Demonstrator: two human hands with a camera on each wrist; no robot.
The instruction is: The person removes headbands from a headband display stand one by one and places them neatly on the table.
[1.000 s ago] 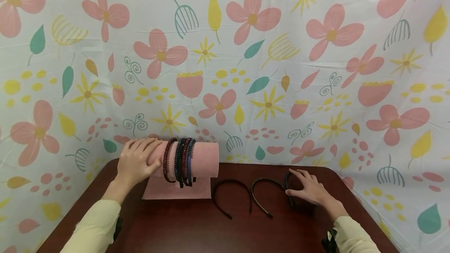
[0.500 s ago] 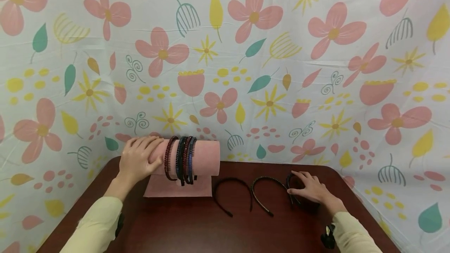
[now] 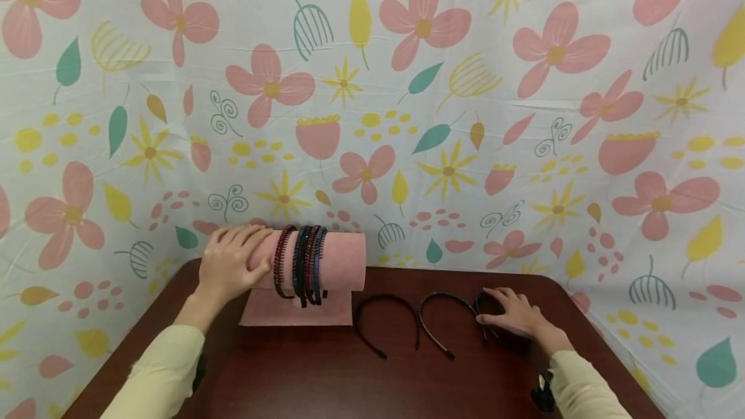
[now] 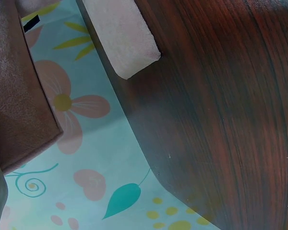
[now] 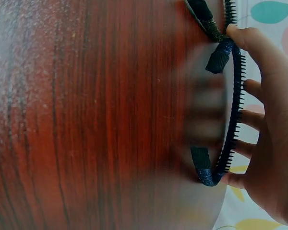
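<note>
My left hand (image 3: 233, 262) grips the left end of a pink plush headband stand (image 3: 343, 262), its fingers over the top and its thumb in front. Several beaded, toothed headbands (image 3: 299, 265) in dark red, black and blue hang round the roll. At the right of the table, my right hand (image 3: 515, 315) holds a dark blue toothed headband (image 5: 237, 91) lying on the wood. In the right wrist view, the thumb touches it near one end and the fingertips sit along its outer toothed side. The left wrist view shows the stand's roll (image 4: 19, 96) and base (image 4: 122, 38).
Between the stand and my right hand lie a black headband (image 3: 387, 296) and a dark beaded headband (image 3: 445, 296), the latter close to the blue one. The dark wooden table (image 3: 326, 374) has rounded back corners. A flower-patterned cloth (image 3: 372, 108) hangs behind it.
The head view shifts slightly. My right thumb and index finger have come a little closer together at the blue headband. The left hand stays on the stand.
</note>
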